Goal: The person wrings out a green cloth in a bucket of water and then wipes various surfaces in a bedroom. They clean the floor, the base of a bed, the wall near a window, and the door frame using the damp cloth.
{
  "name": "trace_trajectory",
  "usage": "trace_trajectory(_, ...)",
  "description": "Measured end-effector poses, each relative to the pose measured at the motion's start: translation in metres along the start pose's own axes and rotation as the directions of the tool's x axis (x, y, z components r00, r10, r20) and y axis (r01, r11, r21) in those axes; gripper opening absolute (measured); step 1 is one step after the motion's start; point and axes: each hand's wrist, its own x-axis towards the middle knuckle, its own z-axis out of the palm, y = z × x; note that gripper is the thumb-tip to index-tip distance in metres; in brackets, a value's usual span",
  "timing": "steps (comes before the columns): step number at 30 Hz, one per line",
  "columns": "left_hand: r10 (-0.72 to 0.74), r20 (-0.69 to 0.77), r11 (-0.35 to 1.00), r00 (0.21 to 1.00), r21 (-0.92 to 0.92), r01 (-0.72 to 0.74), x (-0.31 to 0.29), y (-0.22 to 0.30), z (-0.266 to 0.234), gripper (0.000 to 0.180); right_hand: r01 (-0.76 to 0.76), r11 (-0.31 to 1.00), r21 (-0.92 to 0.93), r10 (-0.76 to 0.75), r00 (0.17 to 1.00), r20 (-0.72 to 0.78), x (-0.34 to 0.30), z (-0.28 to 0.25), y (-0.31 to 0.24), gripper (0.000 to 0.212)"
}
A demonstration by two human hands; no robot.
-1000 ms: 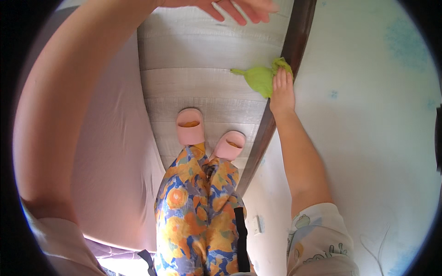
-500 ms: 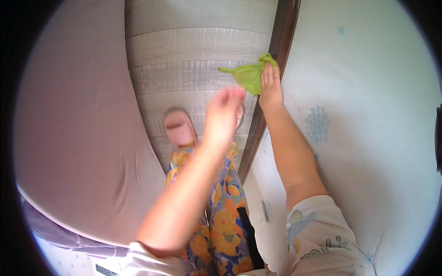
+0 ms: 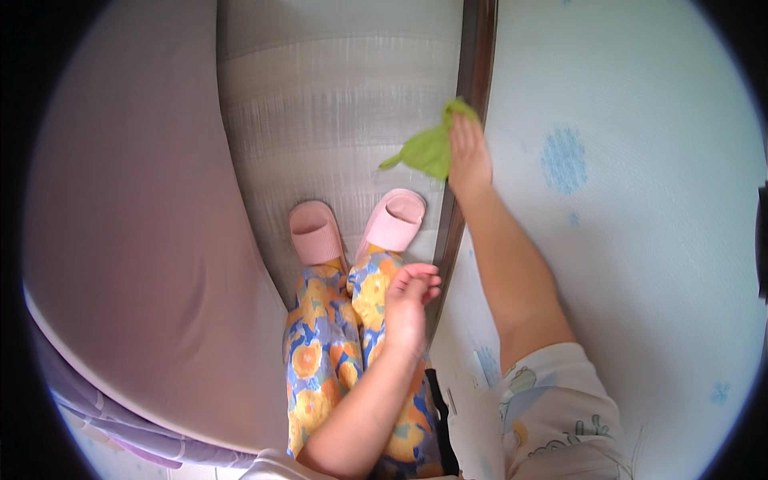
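Note:
A bright green cloth (image 3: pixel 428 152) hangs against the dark brown baseboard (image 3: pixel 474 72), its loose corner trailing to the left over the floor. My right hand (image 3: pixel 470 156) presses it there with the fingers stretched forward and close together; the palm side is hidden. Nearer to me, my left hand (image 3: pixel 412 304) hovers in front of my flowered trouser leg, its fingers loosely curled and slightly apart, with nothing visible in them.
On the grey wood-look floor (image 3: pixel 344 88) my feet stand in pink slippers (image 3: pixel 314 232). A bed with a mauve sheet (image 3: pixel 152 240) rises along the left. The pale wall (image 3: pixel 640 240) with blue patches bounds the right. A black strap (image 3: pixel 442 424) hangs by my leg.
My left hand has drawn back toward me and to the right, uncovering the right slipper. The green cloth and my right hand have shifted slightly in view, and the cloth's loose corner hangs lower.

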Motion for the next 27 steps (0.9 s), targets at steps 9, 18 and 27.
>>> trace_trajectory(9,0.131,0.057,0.989,0.99,0.061,-0.134,-0.004,0.016,0.01,0.01,-0.358,0.933,-0.023,0.356,0.931,-0.082,0.061,-0.038,0.081,0.055)
trace_trajectory(18,0.242,-0.014,0.968,0.97,-0.059,-0.242,-0.012,0.045,0.013,0.011,-0.053,0.995,0.082,0.047,0.996,0.077,-0.014,0.004,-0.013,0.052)
trace_trajectory(27,0.365,0.134,0.931,0.922,-0.024,-0.365,-0.038,0.044,0.045,0.011,-0.434,0.883,0.178,0.459,0.877,-0.141,0.081,-0.096,0.195,0.053)
